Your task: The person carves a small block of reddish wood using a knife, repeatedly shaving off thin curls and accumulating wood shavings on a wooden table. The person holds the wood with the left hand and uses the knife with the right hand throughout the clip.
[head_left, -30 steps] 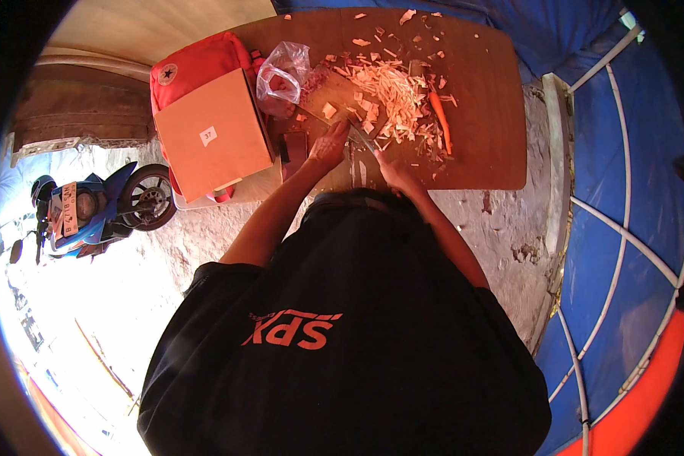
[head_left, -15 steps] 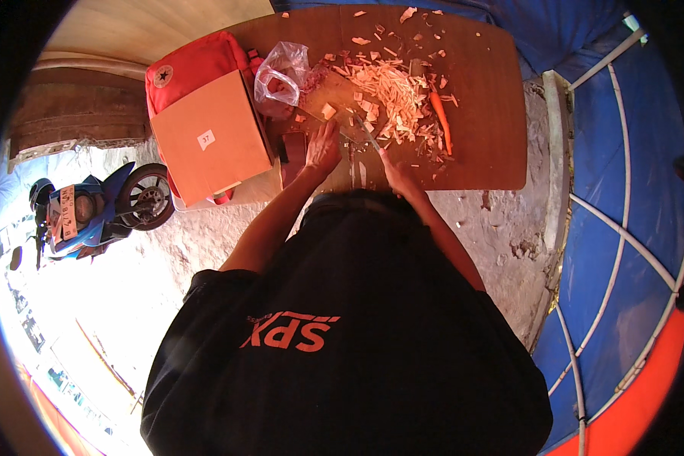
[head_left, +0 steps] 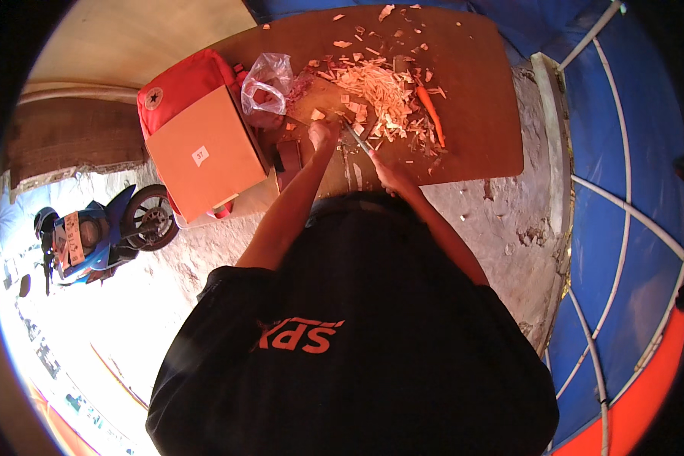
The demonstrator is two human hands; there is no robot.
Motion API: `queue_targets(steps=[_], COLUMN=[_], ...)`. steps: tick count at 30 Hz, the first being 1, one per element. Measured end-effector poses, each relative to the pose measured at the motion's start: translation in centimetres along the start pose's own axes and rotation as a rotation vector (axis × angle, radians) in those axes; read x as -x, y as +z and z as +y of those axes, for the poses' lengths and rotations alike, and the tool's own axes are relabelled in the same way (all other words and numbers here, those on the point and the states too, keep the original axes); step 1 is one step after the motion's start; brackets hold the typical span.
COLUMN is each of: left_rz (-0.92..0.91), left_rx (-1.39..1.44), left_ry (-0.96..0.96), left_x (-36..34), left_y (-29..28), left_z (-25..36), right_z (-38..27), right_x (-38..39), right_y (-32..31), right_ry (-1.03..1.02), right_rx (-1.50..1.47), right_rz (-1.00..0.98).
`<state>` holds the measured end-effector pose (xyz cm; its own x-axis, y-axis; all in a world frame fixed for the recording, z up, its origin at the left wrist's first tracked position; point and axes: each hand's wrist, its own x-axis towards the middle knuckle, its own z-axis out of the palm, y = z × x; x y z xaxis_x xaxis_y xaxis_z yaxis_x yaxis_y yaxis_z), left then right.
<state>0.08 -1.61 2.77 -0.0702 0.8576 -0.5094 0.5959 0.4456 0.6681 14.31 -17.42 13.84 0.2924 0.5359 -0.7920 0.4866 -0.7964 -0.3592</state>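
We look down over a black shirt at a brown wooden desk (head_left: 479,91) that fills the twelve o'clock part of the view, with blue tarpaulin (head_left: 631,228) from one to five o'clock and a parked scooter (head_left: 99,232) at nine. On the desk's ten o'clock side lies an orange cardboard box (head_left: 205,156) on top of a red bag (head_left: 178,87), and just beside them, toward one o'clock of the box, a crumpled clear plastic bag (head_left: 267,83).

A spread of pale wood shavings (head_left: 380,91) covers the middle of the desk. At its three o'clock edge lies a slim orange piece (head_left: 431,114), its long axis running roughly from eleven to five o'clock, apart from both hands.

Our left hand (head_left: 324,135) is curled shut on a small pale piece of wood (head_left: 318,115), which shows just at its eleven o'clock side; how firmly it grips we cannot tell. Our right hand (head_left: 391,176) is closed round the handle of a knife (head_left: 357,139), whose blade runs from the fist toward eleven o'clock, its tip close to the left hand.

So the relation that matters: the held piece lies at about ten to eleven o'clock from the right hand, in line with the blade's long axis, and the left hand is the nearer one, touching it.
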Motion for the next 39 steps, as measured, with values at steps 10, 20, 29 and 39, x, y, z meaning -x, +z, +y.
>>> queue_targets(steps=[10,20,29,39], left_rz=[0.109,0.01,-0.087,-0.312], left_rx=[0.331,0.53,0.453,0.484], left_ry=[-0.28,-0.315,-0.314,-0.293], left_x=[0.0,-0.8,-1.0,-2.4], left_y=[1.7,2.2,1.1,0.9], left_z=[0.7,0.2,0.8,-0.5], right_z=[1.3,2.4,1.5,1.0], right_x=[-1.0,-1.4,-1.3,-1.5], right_y=[1.3,4.8,6.2,5.6], right_ry=[-0.171,-0.35,-0.2,-0.153], right_rx=[0.058,0.211,0.083,0.182], right_rz=[0.06,0.278,0.347,0.391])
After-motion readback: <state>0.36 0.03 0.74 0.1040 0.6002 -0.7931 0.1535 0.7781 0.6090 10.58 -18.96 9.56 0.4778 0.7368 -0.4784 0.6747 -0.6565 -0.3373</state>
